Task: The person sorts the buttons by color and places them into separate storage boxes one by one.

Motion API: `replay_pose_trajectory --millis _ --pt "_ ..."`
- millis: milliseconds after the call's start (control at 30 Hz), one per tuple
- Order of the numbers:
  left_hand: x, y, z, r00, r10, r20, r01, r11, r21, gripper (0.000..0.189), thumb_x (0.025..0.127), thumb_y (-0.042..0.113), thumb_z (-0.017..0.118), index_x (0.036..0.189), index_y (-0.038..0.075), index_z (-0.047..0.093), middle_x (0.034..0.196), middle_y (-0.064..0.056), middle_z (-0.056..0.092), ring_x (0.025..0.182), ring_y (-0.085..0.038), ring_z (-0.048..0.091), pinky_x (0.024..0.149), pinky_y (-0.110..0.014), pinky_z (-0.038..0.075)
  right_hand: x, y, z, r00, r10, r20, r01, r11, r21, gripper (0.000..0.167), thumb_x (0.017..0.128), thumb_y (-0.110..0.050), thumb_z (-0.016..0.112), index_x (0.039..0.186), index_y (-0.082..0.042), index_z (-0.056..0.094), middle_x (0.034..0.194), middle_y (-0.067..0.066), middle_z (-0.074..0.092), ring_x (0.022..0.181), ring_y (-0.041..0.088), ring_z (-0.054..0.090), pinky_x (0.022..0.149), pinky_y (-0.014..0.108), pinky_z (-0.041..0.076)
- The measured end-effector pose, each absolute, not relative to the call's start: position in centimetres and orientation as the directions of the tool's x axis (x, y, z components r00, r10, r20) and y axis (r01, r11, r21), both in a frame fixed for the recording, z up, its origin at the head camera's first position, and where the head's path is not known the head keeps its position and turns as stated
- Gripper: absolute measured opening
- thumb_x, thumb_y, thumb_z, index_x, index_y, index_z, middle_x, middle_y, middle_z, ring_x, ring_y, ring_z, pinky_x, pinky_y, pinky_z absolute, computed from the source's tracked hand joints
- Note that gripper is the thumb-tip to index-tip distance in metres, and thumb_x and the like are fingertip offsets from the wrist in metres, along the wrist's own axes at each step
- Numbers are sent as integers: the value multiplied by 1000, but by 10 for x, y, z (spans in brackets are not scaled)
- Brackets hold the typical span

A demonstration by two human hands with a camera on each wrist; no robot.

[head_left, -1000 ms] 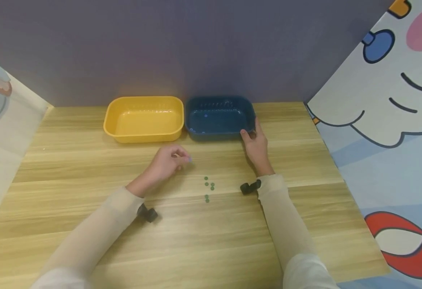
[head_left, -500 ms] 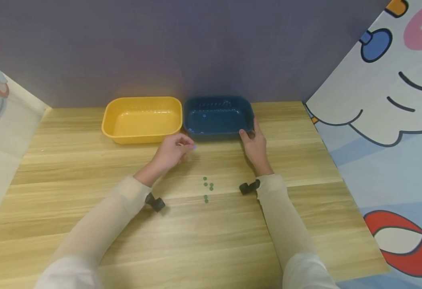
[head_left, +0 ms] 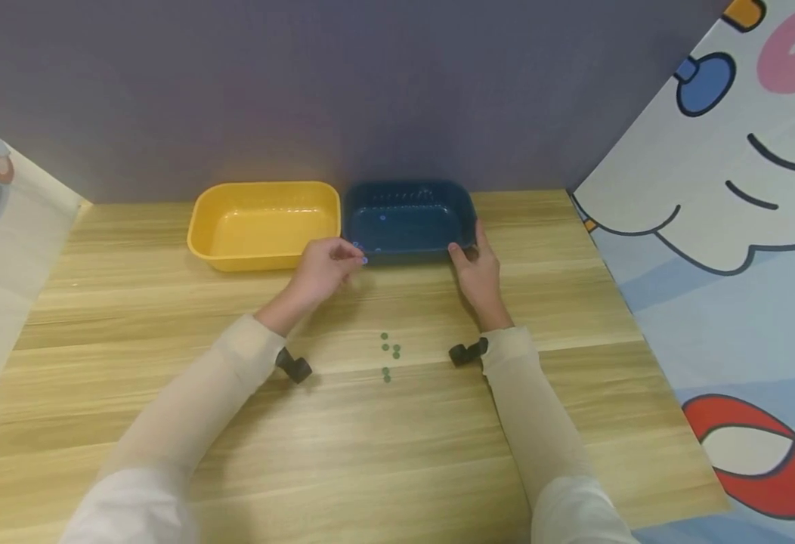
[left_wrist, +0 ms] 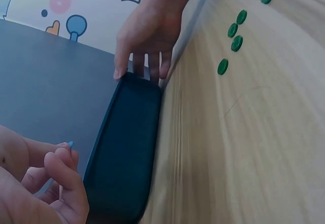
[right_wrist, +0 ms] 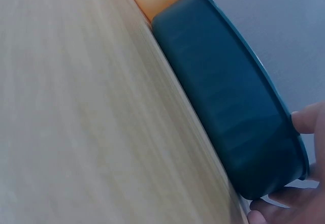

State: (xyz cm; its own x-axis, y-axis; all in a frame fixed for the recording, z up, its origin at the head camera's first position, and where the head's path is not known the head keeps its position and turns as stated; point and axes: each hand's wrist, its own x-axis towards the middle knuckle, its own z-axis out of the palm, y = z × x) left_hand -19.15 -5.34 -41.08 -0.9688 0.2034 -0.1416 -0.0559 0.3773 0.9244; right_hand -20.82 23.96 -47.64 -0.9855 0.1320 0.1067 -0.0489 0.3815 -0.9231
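Observation:
My left hand point(head_left: 321, 270) pinches a small blue button point(left_wrist: 70, 145) between thumb and fingertips, right at the near left corner of the dark blue basin point(head_left: 414, 258). My right hand point(head_left: 481, 281) grips that basin at its near right corner. In the right wrist view, the thumb lies on the rim and the other fingers reach round the outer wall. A few blue buttons point(head_left: 382, 217) lie inside the basin. Several green buttons point(left_wrist: 237, 43) are on the wooden table nearer the body, between the two forearms.
A yellow basin point(head_left: 261, 263) stands directly left of the blue one, both close to the grey back wall point(head_left: 397, 91). Cartoon-printed panels point(head_left: 744, 227) border the table point(head_left: 397, 468) on the sides. Each wrist wears a small black camera point(head_left: 295, 368).
My left hand has moved forward and slightly right with the blue button, from over the table to the basin's near edge. The right hand keeps its hold on the basin.

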Motion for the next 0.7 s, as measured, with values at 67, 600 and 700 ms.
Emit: replay_pose_trajectory --millis 67,600,700 --pt "-195 -54 -411 -970 196 -145 -64 370 927 12 98 13 67 106 5 71 109 -22 68 83 -44 62 49 -28 49 -208 239 -477 -986 133 104 -45 386 -921 80 100 -38 62 162 -17 16 164 16 24 132 33 52 111 42 41" --pt "-218 -41 -406 -985 145 -98 -25 438 899 11 99 11 66 105 4 70 102 -12 71 79 -43 67 53 -26 50 -208 239 -475 -984 139 108 -46 387 -921 79 101 -35 62 162 -16 16 163 17 24 132 34 52 111 43 41" --pt "-221 -40 -407 -985 139 -100 -30 437 899 11 99 11 65 106 3 70 103 -11 70 79 -43 67 54 -25 50 -208 238 -475 -984 139 112 -49 391 -919 78 101 -33 62 162 -14 17 163 18 26 132 34 52 111 44 41"
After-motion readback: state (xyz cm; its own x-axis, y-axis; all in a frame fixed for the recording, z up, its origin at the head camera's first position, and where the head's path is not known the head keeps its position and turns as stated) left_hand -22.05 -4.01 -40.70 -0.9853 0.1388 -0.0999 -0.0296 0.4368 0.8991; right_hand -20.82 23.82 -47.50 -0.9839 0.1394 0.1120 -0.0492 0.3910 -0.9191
